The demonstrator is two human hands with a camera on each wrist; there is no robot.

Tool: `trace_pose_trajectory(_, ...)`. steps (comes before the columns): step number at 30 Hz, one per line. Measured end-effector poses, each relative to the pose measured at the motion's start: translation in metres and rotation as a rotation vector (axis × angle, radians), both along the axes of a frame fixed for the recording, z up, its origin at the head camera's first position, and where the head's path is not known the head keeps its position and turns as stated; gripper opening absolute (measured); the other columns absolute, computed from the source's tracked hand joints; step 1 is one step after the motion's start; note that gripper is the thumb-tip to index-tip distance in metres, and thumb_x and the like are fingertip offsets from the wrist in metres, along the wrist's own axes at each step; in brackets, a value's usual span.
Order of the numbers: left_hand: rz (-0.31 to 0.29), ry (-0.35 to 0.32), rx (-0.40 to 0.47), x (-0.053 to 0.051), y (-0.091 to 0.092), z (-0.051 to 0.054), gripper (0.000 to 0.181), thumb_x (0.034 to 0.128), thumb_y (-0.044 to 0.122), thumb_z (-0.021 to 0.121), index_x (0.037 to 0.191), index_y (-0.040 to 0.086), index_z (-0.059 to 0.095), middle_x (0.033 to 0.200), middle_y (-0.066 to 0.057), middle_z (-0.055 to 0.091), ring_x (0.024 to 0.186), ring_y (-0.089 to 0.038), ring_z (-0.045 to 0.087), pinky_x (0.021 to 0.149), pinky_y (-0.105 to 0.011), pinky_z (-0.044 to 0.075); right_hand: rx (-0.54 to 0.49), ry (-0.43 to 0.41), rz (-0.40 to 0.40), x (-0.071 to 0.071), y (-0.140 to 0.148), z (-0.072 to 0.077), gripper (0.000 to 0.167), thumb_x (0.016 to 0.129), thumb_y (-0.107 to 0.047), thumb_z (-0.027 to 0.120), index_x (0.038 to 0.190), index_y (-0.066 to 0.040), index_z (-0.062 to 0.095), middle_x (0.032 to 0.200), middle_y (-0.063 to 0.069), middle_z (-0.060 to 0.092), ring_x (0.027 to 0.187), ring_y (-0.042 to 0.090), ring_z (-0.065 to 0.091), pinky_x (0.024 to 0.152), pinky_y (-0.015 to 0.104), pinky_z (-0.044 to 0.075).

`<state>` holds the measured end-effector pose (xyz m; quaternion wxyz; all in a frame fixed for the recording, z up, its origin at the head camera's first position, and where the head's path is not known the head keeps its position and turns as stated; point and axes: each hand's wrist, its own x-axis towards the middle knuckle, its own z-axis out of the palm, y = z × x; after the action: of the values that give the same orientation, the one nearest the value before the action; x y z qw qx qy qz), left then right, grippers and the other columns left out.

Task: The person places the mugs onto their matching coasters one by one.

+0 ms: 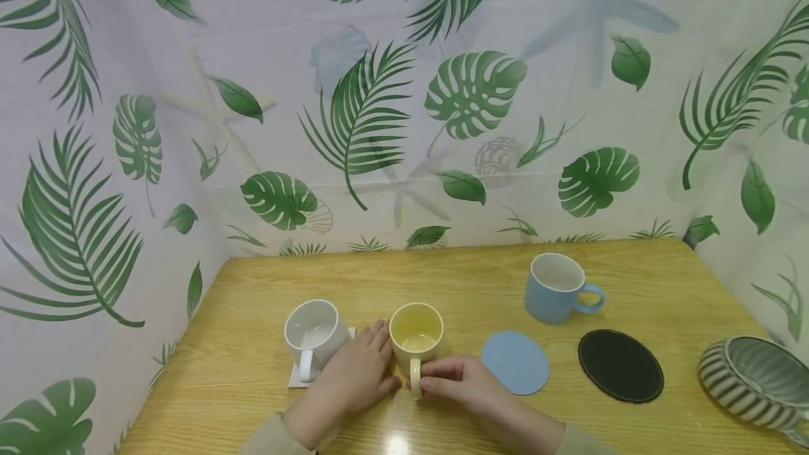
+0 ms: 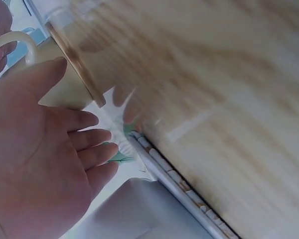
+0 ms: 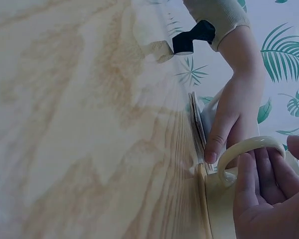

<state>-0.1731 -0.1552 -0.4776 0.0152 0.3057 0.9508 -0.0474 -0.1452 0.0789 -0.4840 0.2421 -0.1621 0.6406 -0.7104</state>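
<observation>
So my right hand (image 1: 468, 381) has the yellow mug (image 1: 416, 332) by its handle (image 1: 415, 378), pinched at 6 o'clock. Left hand (image 1: 360, 367) lies flat-ish, fingers fairly straight, wedged in the tight gap at 9 o'clock between that mug and the white mug (image 1: 314, 332). Roomier the other ways: wood grain runs up to the counter (image 1: 442, 276) edge at 12 o'clock, and there's a gap before the round blue coaster (image 1: 515, 364) at 3. Past that, a black oval coaster (image 1: 621, 366), also about 3.

Blue mug (image 1: 550, 300) sits at 2 o'clock, handle out to its right. All 3 mugs look smooth and glazed, while the ribbed cup (image 1: 736, 388) toward 4 is striped. Under mine there's a thin wood-edged coaster (image 2: 75, 64). Leaf-print cloth (image 1: 392, 220) hangs behind.
</observation>
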Motion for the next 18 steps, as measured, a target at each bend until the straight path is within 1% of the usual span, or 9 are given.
trace_pose_trajectory(1,-0.001,-0.002,0.002,0.0,0.0,0.0,0.076,0.1021,0.049,0.064,0.157,-0.001,0.047,0.16,-0.019,0.052,0.152,-0.035,0.048,0.127,-0.046,0.04,0.003,0.002,0.004,0.0,0.001,0.0,0.04,0.102,-0.009,0.069,0.128,0.02,0.064,0.102,-0.009,0.081,0.092,0.0,0.071,0.087,0.02,0.059)
trace_pose_trajectory(5,0.003,-0.014,0.02,0.0,-0.001,0.001,0.077,0.1017,0.048,0.065,0.158,-0.001,0.045,0.161,-0.02,0.05,0.152,-0.035,0.048,0.127,-0.047,0.04,0.044,0.011,0.021,-0.001,0.003,0.004,0.038,0.101,-0.01,0.069,0.128,0.017,0.066,0.101,-0.01,0.08,0.095,0.001,0.069,0.088,0.02,0.056)
trace_pose_trajectory(8,0.005,-0.017,0.034,0.0,-0.003,0.001,0.079,0.1018,0.048,0.065,0.159,-0.001,0.044,0.163,-0.02,0.049,0.152,-0.036,0.048,0.127,-0.048,0.039,0.07,0.018,0.037,-0.001,0.005,0.007,0.038,0.101,-0.012,0.07,0.128,0.014,0.068,0.106,-0.006,0.081,0.098,0.001,0.067,0.089,0.019,0.054)
trace_pose_trajectory(12,0.009,-0.015,0.038,0.0,-0.004,0.002,0.081,0.103,0.05,0.063,0.16,-0.003,0.041,0.166,-0.02,0.045,0.154,-0.036,0.046,0.128,-0.048,0.038,0.08,0.025,0.055,-0.003,0.008,0.009,0.038,0.102,-0.015,0.07,0.129,0.013,0.068,0.115,0.006,0.081,0.1,0.002,0.069,0.09,0.019,0.055)
trace_pose_trajectory(15,0.01,-0.007,0.027,-0.001,-0.005,0.005,0.082,0.1035,0.05,0.062,0.161,-0.004,0.04,0.167,-0.021,0.042,0.154,-0.035,0.046,0.128,-0.048,0.038,0.075,0.038,0.082,-0.004,0.012,0.01,0.039,0.103,-0.015,0.068,0.13,0.015,0.067,0.12,0.017,0.079,0.101,0.002,0.072,0.091,0.018,0.057)
trace_pose_trajectory(18,-0.001,0.013,0.018,-0.003,-0.006,0.008,0.08,0.1031,0.05,0.063,0.159,-0.004,0.042,0.166,-0.021,0.044,0.152,-0.035,0.048,0.127,-0.048,0.04,0.062,0.062,0.119,-0.006,0.016,0.009,0.04,0.104,-0.013,0.066,0.13,0.017,0.065,0.123,0.029,0.075,0.101,0.002,0.074,0.093,0.02,0.06)
